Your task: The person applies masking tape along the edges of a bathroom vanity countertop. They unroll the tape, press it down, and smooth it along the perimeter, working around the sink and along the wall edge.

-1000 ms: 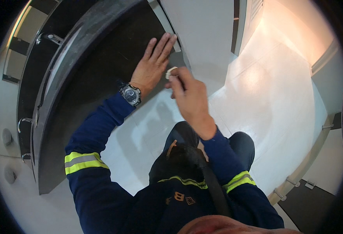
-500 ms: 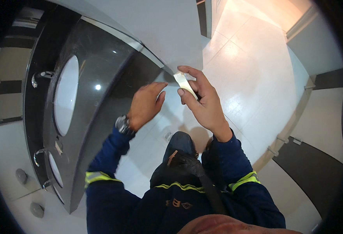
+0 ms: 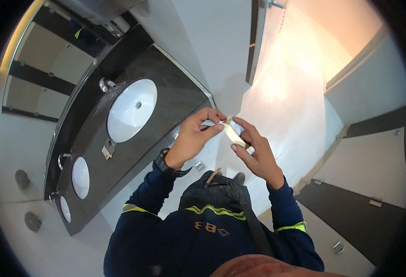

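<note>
**Both hands on a tape roll at chest height**

Left hand (image 3: 194, 136) pinches the roll's edge; right hand (image 3: 253, 154) grips the pale tape roll (image 3: 233, 133) between fingers. Leftward: dark countertop (image 3: 166, 97), white basin (image 3: 131, 110). Below: tiled floor (image 3: 281, 97).

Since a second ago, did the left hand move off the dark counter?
Yes. The left hand lay flat on the counter a second ago; now it is lifted off, past the counter's edge, pinching the tape roll with the right hand.
</note>
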{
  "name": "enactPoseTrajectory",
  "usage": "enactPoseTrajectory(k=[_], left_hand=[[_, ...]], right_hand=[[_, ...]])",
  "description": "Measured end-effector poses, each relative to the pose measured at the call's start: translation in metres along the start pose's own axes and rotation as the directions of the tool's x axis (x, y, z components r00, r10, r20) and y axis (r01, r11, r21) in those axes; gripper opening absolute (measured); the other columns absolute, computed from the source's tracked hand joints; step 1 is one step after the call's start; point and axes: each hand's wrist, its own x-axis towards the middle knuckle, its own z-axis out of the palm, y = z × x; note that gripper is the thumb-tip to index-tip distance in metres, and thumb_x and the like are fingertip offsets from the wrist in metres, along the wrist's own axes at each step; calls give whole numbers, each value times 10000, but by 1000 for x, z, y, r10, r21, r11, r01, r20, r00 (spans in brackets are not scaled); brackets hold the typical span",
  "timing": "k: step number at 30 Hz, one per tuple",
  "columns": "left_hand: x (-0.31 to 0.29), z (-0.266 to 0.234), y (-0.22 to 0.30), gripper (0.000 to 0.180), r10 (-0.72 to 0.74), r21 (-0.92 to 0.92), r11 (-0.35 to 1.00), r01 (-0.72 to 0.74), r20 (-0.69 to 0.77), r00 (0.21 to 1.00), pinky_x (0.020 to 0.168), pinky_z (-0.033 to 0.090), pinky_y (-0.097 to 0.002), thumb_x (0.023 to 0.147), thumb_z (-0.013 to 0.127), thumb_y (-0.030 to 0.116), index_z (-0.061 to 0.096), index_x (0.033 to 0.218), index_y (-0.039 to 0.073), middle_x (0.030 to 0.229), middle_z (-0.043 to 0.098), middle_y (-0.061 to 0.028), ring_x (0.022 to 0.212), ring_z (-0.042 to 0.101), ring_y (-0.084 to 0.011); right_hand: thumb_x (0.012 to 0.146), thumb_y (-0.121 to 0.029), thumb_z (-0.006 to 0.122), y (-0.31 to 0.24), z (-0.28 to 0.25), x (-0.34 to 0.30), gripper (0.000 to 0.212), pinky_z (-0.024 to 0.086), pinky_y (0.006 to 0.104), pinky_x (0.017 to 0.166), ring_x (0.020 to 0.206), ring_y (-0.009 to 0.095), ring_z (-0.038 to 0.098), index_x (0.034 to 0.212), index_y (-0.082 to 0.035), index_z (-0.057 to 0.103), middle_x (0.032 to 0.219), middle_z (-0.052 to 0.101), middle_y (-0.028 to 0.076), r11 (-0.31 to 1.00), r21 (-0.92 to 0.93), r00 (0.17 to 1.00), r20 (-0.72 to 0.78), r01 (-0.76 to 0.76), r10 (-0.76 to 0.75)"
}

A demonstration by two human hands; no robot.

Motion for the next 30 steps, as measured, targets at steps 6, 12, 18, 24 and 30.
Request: enactPoseTrajectory(k=[6, 12, 18, 24, 30], left_hand=[[24, -101, -9, 69, -105, 175, 979, 107, -22, 994, 919, 506, -282, 985, 703, 118, 659, 1014, 74, 1076, 674, -46, 1045, 623, -117], [155, -328, -67, 163, -134, 352, 894, 276, -379, 916, 723, 538, -286, 970, 717, 176, 688, 1036, 29, 883, 682, -24, 814, 664, -142], [319, -498, -136, 393, 123, 942, 229, 244, -277, 953, 843, 582, -409, 909, 753, 296, 724, 1188, 20, 1070, 767, -169, 923, 737, -297], [397, -541, -202, 397, 132, 967, -47, 250, -243, 961, 858, 576, -419, 921, 731, 306, 719, 1204, 27, 1089, 762, -174, 947, 727, -310], [414, -579, -241, 402, 126, 959, -63, 276, -267, 955, 874, 570, -428, 934, 709, 315, 715, 1220, 33, 1107, 756, -179, 971, 718, -323]], right_hand=[[963, -168, 718, 22, 19, -34, 622, 563, 395, 880, 977, 326, 752, 1538, -89, 494, 1120, 739, 234, 971, -40, 970, 42, -236, 238], [928, -107, 731, 78, 2, -94, 516, 522, 339, 737, 742, 184, 641, 1428, -63, 607, 786, 689, 130, 911, -3, 887, -228, -412, 401], [887, -90, 765, 106, 47, -42, 451, 538, 380, 766, 797, 250, 672, 1326, -45, 669, 914, 715, 124, 929, -171, 914, -303, -329, 268], [871, -54, 755, 127, 93, 58, 421, 493, 408, 754, 770, 293, 599, 1286, -97, 699, 904, 656, 107, 922, -264, 926, -324, -285, 194], [864, -43, 750, 144, 110, 77, 436, 488, 411, 764, 777, 274, 607, 1294, -104, 700, 919, 653, 87, 899, -280, 903, -368, -337, 224]])
